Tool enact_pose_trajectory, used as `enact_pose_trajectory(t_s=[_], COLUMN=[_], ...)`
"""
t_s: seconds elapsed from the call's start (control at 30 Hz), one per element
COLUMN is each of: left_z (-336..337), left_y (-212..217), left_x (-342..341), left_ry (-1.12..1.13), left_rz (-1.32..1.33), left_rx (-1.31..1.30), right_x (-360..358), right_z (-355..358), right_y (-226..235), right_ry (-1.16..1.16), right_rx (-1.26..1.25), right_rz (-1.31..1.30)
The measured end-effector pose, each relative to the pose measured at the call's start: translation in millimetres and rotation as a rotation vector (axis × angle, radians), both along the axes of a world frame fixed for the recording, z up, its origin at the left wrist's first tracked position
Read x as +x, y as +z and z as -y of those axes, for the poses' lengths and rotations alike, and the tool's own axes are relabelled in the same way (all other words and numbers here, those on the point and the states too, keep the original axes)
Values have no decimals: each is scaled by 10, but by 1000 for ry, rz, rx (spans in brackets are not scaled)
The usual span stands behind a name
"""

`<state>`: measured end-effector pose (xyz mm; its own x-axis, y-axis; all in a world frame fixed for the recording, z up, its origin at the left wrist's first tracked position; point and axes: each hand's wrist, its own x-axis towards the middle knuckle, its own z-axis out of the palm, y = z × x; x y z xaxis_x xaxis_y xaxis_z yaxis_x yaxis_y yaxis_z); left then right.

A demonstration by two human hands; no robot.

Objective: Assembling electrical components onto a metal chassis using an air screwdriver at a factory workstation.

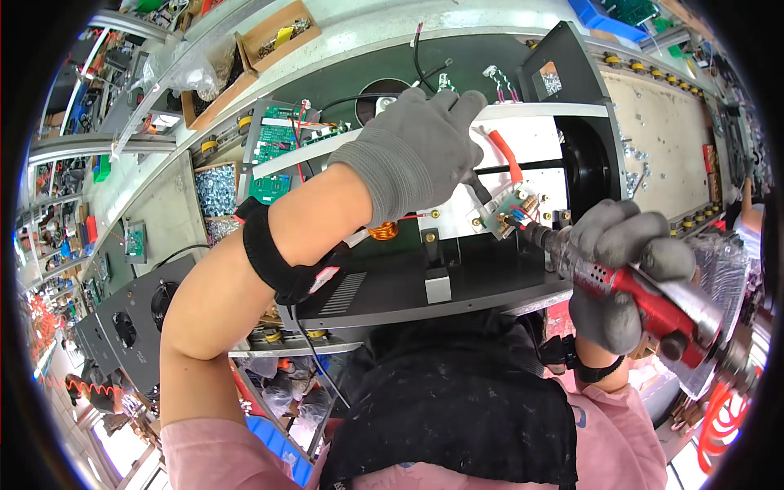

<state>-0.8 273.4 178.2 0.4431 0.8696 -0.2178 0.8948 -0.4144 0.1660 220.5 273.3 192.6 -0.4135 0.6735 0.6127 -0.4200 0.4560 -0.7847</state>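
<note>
My left hand [420, 147], in a grey glove, reaches over an open black metal chassis [408, 282] and rests on its white inner panel [539, 139], fingers closed around a dark cable. My right hand [625, 273], also gloved in grey, grips a red power screwdriver [653, 306]. Its tip presses on a small green circuit board [510, 208] with brass terminals inside the chassis. A copper coil [382, 231] sits just below my left wrist. A red cable [506, 155] runs beside the small board.
A larger green circuit board [282, 139] lies at the chassis's left end. A box of screws [216, 189] and cardboard boxes [269, 37] stand to the left. Black fan panels [135, 314] lie lower left. Loose screws dot the beige bench [665, 139] on the right.
</note>
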Motion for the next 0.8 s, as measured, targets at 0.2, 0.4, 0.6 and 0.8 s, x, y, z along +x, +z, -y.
enact_pose_trajectory(t_s=[0.2,0.4,0.6,0.8], left_z=[37,7,-28,8], left_y=[20,-16,-83,-93], left_x=[139,129,79,77], left_ry=[34,-3,-41,-34], left_rz=[-182,-206,-192,-141], left_rx=[6,-14,46,71], right_x=[65,2,-71,-270], right_z=[193,191,121,188], right_y=[-119,-92,-22,85], right_ry=[-138,-100,-81,-138], right_rx=[145,190,-57,-272], right_rz=[-19,-4,-8,116])
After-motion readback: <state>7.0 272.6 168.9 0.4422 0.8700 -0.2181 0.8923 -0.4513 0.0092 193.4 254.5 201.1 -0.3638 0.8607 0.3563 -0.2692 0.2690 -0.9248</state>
